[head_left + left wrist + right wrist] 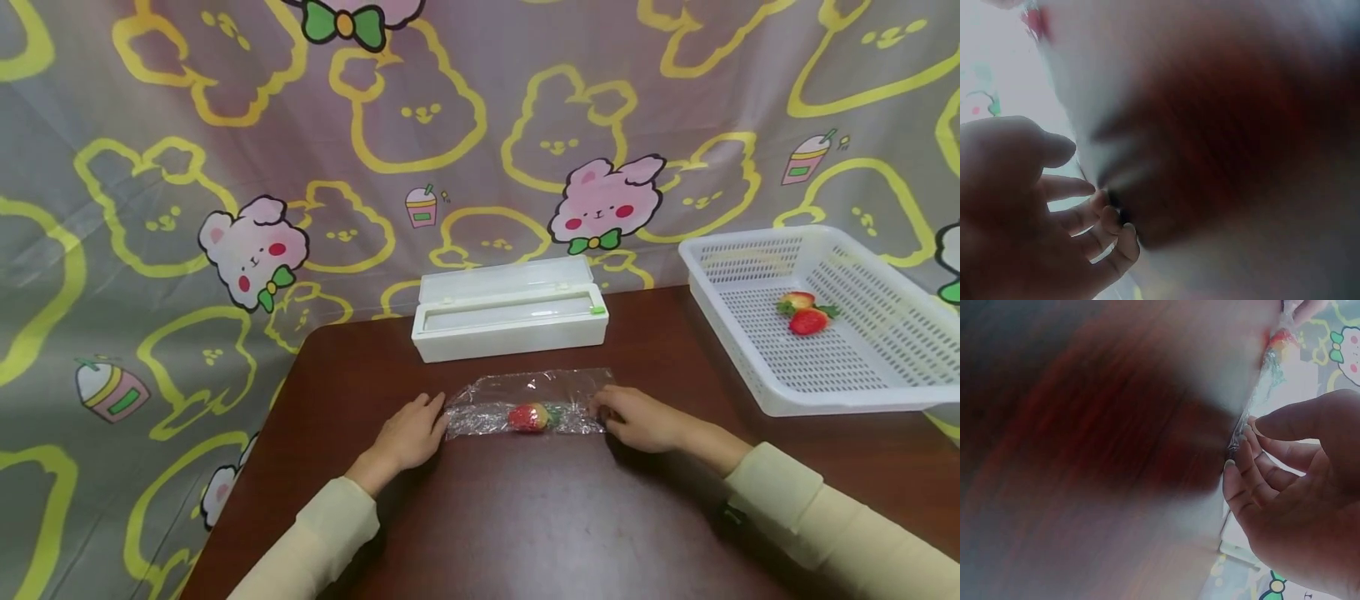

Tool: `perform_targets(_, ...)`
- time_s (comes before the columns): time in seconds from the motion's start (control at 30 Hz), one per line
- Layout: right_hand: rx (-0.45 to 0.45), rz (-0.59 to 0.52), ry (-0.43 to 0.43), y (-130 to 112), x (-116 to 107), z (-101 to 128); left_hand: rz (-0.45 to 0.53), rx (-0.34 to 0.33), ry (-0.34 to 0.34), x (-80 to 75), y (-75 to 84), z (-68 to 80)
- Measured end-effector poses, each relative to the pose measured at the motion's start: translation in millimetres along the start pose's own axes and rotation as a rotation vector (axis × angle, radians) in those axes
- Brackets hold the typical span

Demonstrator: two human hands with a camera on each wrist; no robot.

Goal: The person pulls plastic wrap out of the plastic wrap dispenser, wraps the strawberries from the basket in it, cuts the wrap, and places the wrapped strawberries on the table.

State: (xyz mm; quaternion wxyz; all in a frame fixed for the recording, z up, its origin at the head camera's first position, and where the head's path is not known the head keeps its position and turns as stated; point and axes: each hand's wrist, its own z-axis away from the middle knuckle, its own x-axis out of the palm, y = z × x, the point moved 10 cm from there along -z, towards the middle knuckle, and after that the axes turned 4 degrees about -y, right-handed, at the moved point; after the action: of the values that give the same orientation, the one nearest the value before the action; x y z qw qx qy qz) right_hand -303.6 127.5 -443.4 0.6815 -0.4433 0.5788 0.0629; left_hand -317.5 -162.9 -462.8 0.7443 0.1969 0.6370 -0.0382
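A strawberry (529,417) with green leaves lies under or within a crinkled sheet of clear plastic wrap (540,385) on the dark table. At the sheet's left end is my left hand (408,431); its thumb stands apart from the loosely bent fingers (1086,220), whose tips reach the table. My right hand (647,419) pinches the sheet's right end between thumb and fingertips. In the right wrist view, the gathered wrap (1235,439) shows at the fingertips of the right hand (1291,469). The strawberry is blurred in the left wrist view.
Behind the wrap stands a long white wrap dispenser box (513,337) with its lid (507,280) raised. A white perforated basket (757,367) at the right holds two strawberries (810,320). A patterned curtain (465,100) hangs along the table's back edge.
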Motion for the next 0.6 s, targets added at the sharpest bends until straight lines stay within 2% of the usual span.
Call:
perform_targets(0.1, 0.000, 0.007, -0.006, -1, 1, -1, 0.030, -0.073, -0.001, -1.5, -14.8, 0.9)
perform_targets(0.17, -0.003, 0.018, -0.017, -2, 1, -1, 0.041, -0.061, 0.023, -5.2, -14.3, 3.9)
perform_targets(0.23, 0.004, 0.049, -0.029, -4, 1, 0, 0.042, 0.024, 0.055, -10.1, -2.2, 7.2)
perform_targets(0.27, 0.006, 0.077, -0.032, -5, 0, 1, 0.037, 0.087, 0.076, -13.0, 7.0, 9.5)
perform_targets(0.4, -0.036, 0.279, -0.005, -15, -4, 5, -0.034, 0.338, 0.110, -18.3, 46.6, 19.7)
perform_targets(0.5, -0.112, 0.442, 0.042, -25, -6, 6, -0.131, 0.436, 0.129, -15.6, 62.9, 23.8)
perform_targets(0.6, -0.156, 0.547, 0.072, -28, -4, 7, -0.204, 0.477, 0.167, -13.2, 68.1, 24.3)
